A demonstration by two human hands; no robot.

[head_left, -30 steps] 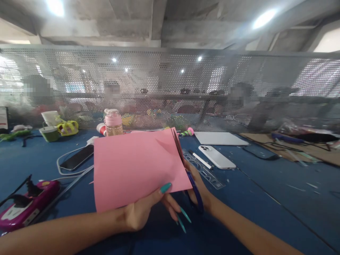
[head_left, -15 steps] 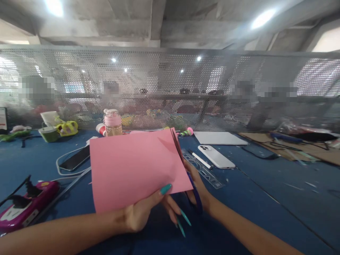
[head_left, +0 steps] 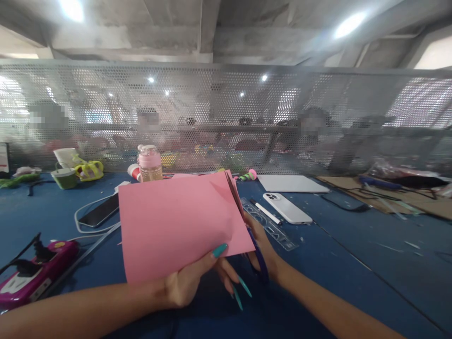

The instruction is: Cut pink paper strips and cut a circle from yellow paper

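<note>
A sheet of pink paper (head_left: pixel 173 219) is held up above the blue table. My left hand (head_left: pixel 197 278) grips its lower edge, thumb on top and the other fingers underneath. At the paper's right side, my right hand (head_left: pixel 263 245) is closed on a pair of scissors (head_left: pixel 260 263) with dark blue handles. The dark blades (head_left: pixel 236 195) stand along the right part of the sheet, with a strip of paper beyond them. Part of the right hand's fingers is hidden behind the paper and handles.
Right of the paper lie a clear stencil ruler (head_left: pixel 278 235), a white pen (head_left: pixel 267 213) and a white phone (head_left: pixel 287 208). A pink-lidded bottle (head_left: pixel 150 162) stands behind. On the left are a dark phone (head_left: pixel 100 212) and a magenta power strip (head_left: pixel 42 273). A perforated metal screen (head_left: pixel 212 103) spans the back.
The paper and both hands have shifted very slightly left. My grip and the scissors' place along the sheet look about the same.
</note>
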